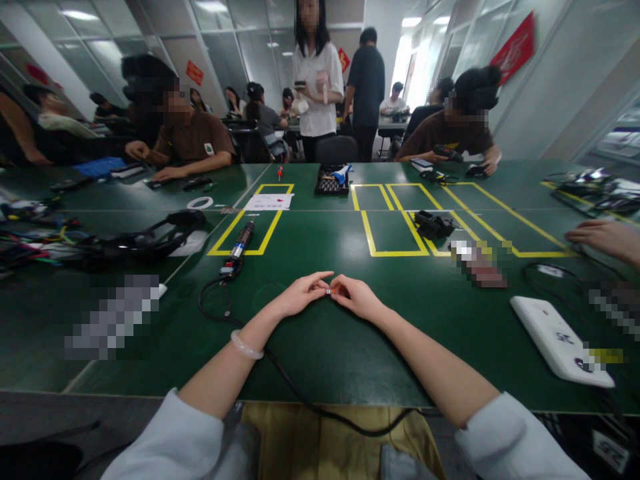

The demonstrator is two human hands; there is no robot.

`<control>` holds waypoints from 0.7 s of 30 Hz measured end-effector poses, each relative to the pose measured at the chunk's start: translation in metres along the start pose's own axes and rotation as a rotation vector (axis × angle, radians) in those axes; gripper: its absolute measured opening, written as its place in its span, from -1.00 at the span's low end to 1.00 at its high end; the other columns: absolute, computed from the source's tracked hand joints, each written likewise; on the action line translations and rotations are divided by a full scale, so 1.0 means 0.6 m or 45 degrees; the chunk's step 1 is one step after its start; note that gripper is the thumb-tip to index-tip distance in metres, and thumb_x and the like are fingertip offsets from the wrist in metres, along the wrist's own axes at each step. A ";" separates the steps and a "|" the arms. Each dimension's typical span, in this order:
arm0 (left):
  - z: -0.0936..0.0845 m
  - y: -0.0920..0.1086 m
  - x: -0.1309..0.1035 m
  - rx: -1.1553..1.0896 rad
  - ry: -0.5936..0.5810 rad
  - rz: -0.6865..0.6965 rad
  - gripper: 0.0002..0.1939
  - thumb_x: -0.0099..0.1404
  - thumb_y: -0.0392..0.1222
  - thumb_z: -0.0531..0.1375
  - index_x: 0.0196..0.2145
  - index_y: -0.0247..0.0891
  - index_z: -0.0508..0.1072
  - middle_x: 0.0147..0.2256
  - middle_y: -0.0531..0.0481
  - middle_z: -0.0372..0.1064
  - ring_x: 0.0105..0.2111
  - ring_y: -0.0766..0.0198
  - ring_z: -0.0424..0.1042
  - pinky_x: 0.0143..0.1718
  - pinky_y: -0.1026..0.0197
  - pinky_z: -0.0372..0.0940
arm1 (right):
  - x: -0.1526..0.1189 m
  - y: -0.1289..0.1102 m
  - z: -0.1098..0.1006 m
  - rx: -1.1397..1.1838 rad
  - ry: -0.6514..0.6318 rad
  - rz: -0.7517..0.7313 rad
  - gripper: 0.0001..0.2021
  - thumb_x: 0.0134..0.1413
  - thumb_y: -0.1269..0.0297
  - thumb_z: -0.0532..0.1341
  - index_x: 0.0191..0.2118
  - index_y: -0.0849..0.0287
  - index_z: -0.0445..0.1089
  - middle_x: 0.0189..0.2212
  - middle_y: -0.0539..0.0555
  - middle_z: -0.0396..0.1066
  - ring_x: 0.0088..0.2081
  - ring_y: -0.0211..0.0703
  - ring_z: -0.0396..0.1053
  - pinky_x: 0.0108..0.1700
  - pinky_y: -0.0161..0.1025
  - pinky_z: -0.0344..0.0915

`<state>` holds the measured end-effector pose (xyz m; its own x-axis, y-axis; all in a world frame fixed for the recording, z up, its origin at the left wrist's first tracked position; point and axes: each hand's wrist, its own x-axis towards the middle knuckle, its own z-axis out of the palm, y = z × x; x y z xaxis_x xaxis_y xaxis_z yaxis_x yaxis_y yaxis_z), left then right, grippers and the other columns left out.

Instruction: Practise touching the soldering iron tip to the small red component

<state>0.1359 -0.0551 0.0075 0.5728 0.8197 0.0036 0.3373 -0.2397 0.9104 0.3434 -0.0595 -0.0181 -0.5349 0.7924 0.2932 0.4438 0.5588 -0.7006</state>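
My left hand (300,295) and my right hand (358,299) meet above the green table. Their fingertips pinch a tiny orange-and-white piece (329,291) from both sides; its exact kind is too small to make out. Left of my hands lies an electric screwdriver (241,245), a dark cylinder with a blue band, inside a yellow taped outline. Its black cable (227,312) loops toward me and runs under my left forearm to the table edge. Farther off, a black tray (332,189) holds small parts and a blue-and-white tool (343,175).
On the green table (305,353), a white power bank (555,340) lies to the right. A black device (434,225) sits by yellow tape outlines. Cables and a black frame (165,233) lie at left. Another person's hand (607,239) rests at right; people sit opposite.
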 end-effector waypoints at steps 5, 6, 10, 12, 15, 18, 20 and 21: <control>0.000 0.002 -0.003 0.138 0.044 0.047 -0.48 0.32 -0.15 0.10 0.21 -0.25 0.22 -0.11 -0.11 0.46 -0.22 0.27 0.43 -0.14 0.20 0.31 | 0.001 0.008 0.002 0.190 0.032 0.082 -0.88 0.19 0.26 0.17 -0.20 0.18 0.29 -0.45 -0.04 0.36 -0.44 -0.28 0.29 -0.36 -0.35 0.19; 0.001 0.003 -0.004 0.178 0.054 0.061 -0.49 0.31 -0.15 0.11 0.20 -0.24 0.23 -0.11 -0.11 0.45 -0.22 0.28 0.43 -0.15 0.20 0.31 | 0.001 0.010 0.002 0.236 0.033 0.105 -0.86 0.20 0.23 0.16 -0.21 0.18 0.28 -0.46 -0.04 0.36 -0.45 -0.29 0.29 -0.38 -0.35 0.19; 0.008 0.013 -0.007 0.277 0.094 0.103 -0.58 0.28 -0.14 0.14 0.09 -0.22 0.30 -0.16 -0.07 0.47 -0.21 0.25 0.45 -0.13 0.19 0.32 | 0.003 0.013 0.003 0.378 0.026 0.169 -0.81 0.25 0.17 0.10 -0.24 0.20 0.29 -0.46 -0.02 0.39 -0.43 -0.28 0.33 -0.34 -0.34 0.23; 0.012 0.018 -0.007 0.288 0.105 0.108 -0.67 0.31 -0.12 0.12 0.01 -0.21 0.33 -0.19 -0.05 0.48 -0.21 0.24 0.46 -0.12 0.18 0.32 | 0.004 0.012 0.002 0.373 0.030 0.184 -0.78 0.28 0.15 0.07 -0.27 0.20 0.30 -0.47 -0.02 0.41 -0.42 -0.28 0.34 -0.30 -0.33 0.24; 0.015 0.022 -0.007 0.284 0.091 0.125 -0.76 0.34 -0.09 0.09 -0.09 -0.20 0.37 -0.19 -0.02 0.49 -0.20 0.25 0.47 -0.12 0.21 0.31 | 0.006 0.011 0.000 0.320 0.023 0.190 -0.71 0.31 0.14 0.02 -0.35 0.20 0.31 -0.50 -0.02 0.41 -0.44 -0.28 0.33 -0.29 -0.33 0.23; 0.014 0.020 -0.007 0.301 0.092 0.132 -0.75 0.36 -0.05 0.08 -0.11 -0.22 0.39 -0.20 -0.01 0.50 -0.22 0.26 0.47 -0.16 0.24 0.31 | 0.005 0.010 0.000 0.341 0.036 0.191 -0.71 0.32 0.13 0.00 -0.34 0.19 0.30 -0.49 -0.02 0.40 -0.42 -0.28 0.33 -0.29 -0.33 0.24; 0.011 0.016 -0.007 0.327 0.110 0.117 -0.73 0.37 -0.03 0.07 -0.11 -0.24 0.40 -0.25 -0.01 0.50 -0.27 0.27 0.47 -0.18 0.25 0.30 | 0.003 0.010 0.001 0.390 0.058 0.171 -0.77 0.29 0.12 0.03 -0.24 0.17 0.29 -0.46 -0.03 0.39 -0.42 -0.28 0.33 -0.32 -0.33 0.24; 0.010 0.014 -0.007 0.340 0.119 0.105 -0.72 0.37 -0.03 0.06 -0.12 -0.25 0.40 -0.27 -0.02 0.49 -0.29 0.27 0.47 -0.19 0.25 0.30 | 0.002 0.009 0.002 0.405 0.067 0.153 -0.79 0.26 0.12 0.07 -0.18 0.17 0.27 -0.45 -0.04 0.39 -0.43 -0.28 0.33 -0.34 -0.34 0.23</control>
<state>0.1406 -0.0637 0.0126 0.5395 0.8331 0.1221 0.4844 -0.4257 0.7643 0.3444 -0.0555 -0.0222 -0.4508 0.8643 0.2232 0.2506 0.3625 -0.8977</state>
